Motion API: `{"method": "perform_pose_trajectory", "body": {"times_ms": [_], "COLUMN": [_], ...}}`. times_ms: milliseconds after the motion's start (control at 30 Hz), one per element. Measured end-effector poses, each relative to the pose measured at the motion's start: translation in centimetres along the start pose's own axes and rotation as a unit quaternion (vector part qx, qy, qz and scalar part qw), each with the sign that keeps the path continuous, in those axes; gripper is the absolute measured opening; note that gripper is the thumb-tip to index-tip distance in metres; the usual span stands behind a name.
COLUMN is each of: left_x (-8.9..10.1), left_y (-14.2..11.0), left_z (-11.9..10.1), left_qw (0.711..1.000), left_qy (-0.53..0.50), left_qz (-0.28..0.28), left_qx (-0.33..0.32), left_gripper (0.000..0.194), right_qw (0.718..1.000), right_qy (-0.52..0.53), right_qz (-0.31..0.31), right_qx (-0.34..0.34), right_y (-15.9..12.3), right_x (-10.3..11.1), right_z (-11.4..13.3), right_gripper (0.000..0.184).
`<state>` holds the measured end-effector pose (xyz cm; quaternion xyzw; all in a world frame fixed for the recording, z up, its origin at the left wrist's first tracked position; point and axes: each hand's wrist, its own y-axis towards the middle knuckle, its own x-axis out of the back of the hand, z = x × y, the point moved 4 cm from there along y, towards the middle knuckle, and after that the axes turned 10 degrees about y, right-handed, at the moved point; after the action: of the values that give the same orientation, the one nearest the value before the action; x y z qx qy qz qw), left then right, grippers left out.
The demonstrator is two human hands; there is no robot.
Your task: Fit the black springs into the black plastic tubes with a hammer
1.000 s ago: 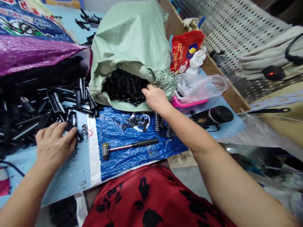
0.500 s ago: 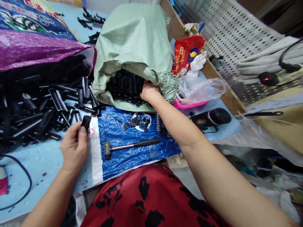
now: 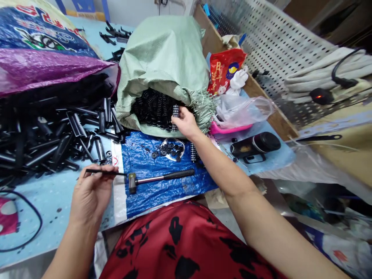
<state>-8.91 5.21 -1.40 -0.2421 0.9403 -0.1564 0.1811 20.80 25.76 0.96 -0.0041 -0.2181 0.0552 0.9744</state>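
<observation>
Pinching a black strip (image 3: 97, 171) in the left hand (image 3: 90, 193), with thumb and fingers closed to about the strip's own thin width. Pointing the strip sideways over the edge of the blue sheet (image 3: 162, 197), its tip close to the hammer's (image 3: 178, 174) head; not showing clearly whether touching it. Gripping a studded roll (image 3: 175, 112) in the right hand (image 3: 187, 123), with thumb and fingertips narrowed to its small girth. Holding the roll roughly upright at the mouth of the green sack (image 3: 165, 50), right in front of the dark pieces (image 3: 154, 108) inside.

Judging by looks, handling light in both hands. Probably feeling stiff and smooth along the strip, perhaps a little slippery; likely taking hold best across its long edges, near the middle, for balance. Probably feeling firmer to grip on the roll, with its bumpy surface giving the fingertips some bite; likely gripping best around the sides, at mid-length, with only modest pressure. Not revealing whether hollow or solid, so perhaps denting under a hard squeeze. Likely snagging a little against the sack's frayed rim, being soft and loose.

Lying near the left hand, beyond it, a heap of black parts (image 3: 61, 143) spilling from under the purple bag (image 3: 58, 73). Resting on the blue sheet, between sack and hammer, small dark discs (image 3: 169, 149); standing or lying just below the right wrist, partly hidden, another roll (image 3: 193, 153).
</observation>
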Motion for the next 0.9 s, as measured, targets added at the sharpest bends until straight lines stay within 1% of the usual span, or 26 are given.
{"method": "perform_pose_trajectory", "body": {"times_ms": [33, 67, 100, 133, 167, 200, 233, 300, 400, 467, 533, 600, 667, 700, 733, 767, 800, 833, 867, 900], "left_x": [-0.3, -0.7, -1.3, -1.9, -2.6, -3.3, -3.9, -4.9, -6.1, -7.0, -8.2, -9.3, -9.7, -9.6, -9.3, -8.9, -8.5, -8.2, -7.9, -7.7], "left_y": [-0.2, -0.4, -0.6, -0.8, -0.9, -1.1, -1.3, -1.7, -2.5, -3.0, -3.4, -3.6, -3.5, -3.5, -3.5, -3.5, -3.5, -3.6, -3.7, -3.8], "left_z": [0.2, 0.5, 0.8, 1.2, 1.6, 1.9, 2.3, 3.0, 3.5, 3.7, 4.0, 4.1, 4.1, 4.1, 4.0, 3.9, 3.9, 3.8, 3.8, 3.8], "left_qw": [1.0, 0.999, 0.998, 0.996, 0.993, 0.989, 0.985, 0.979, 0.974, 0.969, 0.961, 0.948, 0.938, 0.937, 0.938, 0.941, 0.942, 0.942, 0.942, 0.941], "left_qy": [0.008, 0.026, 0.048, 0.07, 0.091, 0.108, 0.124, 0.154, 0.192, 0.218, 0.243, 0.274, 0.3, 0.305, 0.305, 0.302, 0.3, 0.302, 0.303, 0.305], "left_qz": [0.012, 0.024, 0.04, 0.06, 0.082, 0.102, 0.121, 0.136, 0.119, 0.1, 0.096, 0.104, 0.11, 0.107, 0.103, 0.102, 0.102, 0.106, 0.112, 0.119], "left_qx": [0.008, 0.014, 0.017, 0.014, 0.006, -0.001, -0.005, -0.007, -0.028, -0.056, -0.088, -0.123, -0.137, -0.135, -0.127, -0.116, -0.107, -0.099, -0.094, -0.089], "left_gripper": [0.025, 0.029, 0.034, 0.04, 0.046, 0.049, 0.049, 0.045, 0.036, 0.035, 0.037, 0.037, 0.031, 0.03, 0.031, 0.032, 0.032, 0.033, 0.033, 0.034], "right_qw": [0.989, 0.961, 0.926, 0.894, 0.87, 0.855, 0.846, 0.842, 0.842, 0.85, 0.866, 0.892, 0.923, 0.939, 0.953, 0.961, 0.959, 0.946, 0.927, 0.908], "right_qy": [0.14, 0.257, 0.342, 0.396, 0.428, 0.447, 0.457, 0.47, 0.482, 0.483, 0.468, 0.426, 0.361, 0.32, 0.269, 0.21, 0.147, 0.088, 0.041, 0.009], "right_qz": [0.025, 0.06, 0.093, 0.114, 0.13, 0.138, 0.141, 0.143, 0.15, 0.129, 0.1, 0.099, 0.118, 0.124, 0.129, 0.136, 0.149, 0.165, 0.178, 0.183], "right_qx": [-0.039, -0.085, -0.131, -0.173, -0.205, -0.226, -0.235, -0.223, -0.189, -0.168, -0.143, -0.113, -0.059, -0.013, 0.047, 0.116, 0.191, 0.264, 0.327, 0.376], "right_y": [-1.6, -3.3, -5.0, -6.6, -8.1, -9.4, -10.4, -11.8, -12.9, -13.2, -13.4, -13.6, -13.8, -13.9, -14.0, -14.2, -14.4, -14.8, -15.1, -15.5], "right_x": [-0.6, -1.5, -2.5, -3.6, -4.6, -5.5, -6.2, -7.1, -7.6, -7.8, -8.1, -8.4, -8.2, -7.8, -7.2, -6.6, -6.1, -5.6, -5.3, -5.0], "right_z": [-0.1, -0.1, -0.1, -0.1, 0.0, 0.0, 0.0, 0.2, 0.6, 0.8, 1.0, 1.2, 1.3, 1.3, 1.3, 1.3, 1.3, 1.3, 1.2, 1.1], "right_gripper": [0.051, 0.05, 0.049, 0.05, 0.053, 0.056, 0.058, 0.061, 0.067, 0.068, 0.066, 0.063, 0.067, 0.074, 0.085, 0.099, 0.111, 0.116, 0.113, 0.107]}}
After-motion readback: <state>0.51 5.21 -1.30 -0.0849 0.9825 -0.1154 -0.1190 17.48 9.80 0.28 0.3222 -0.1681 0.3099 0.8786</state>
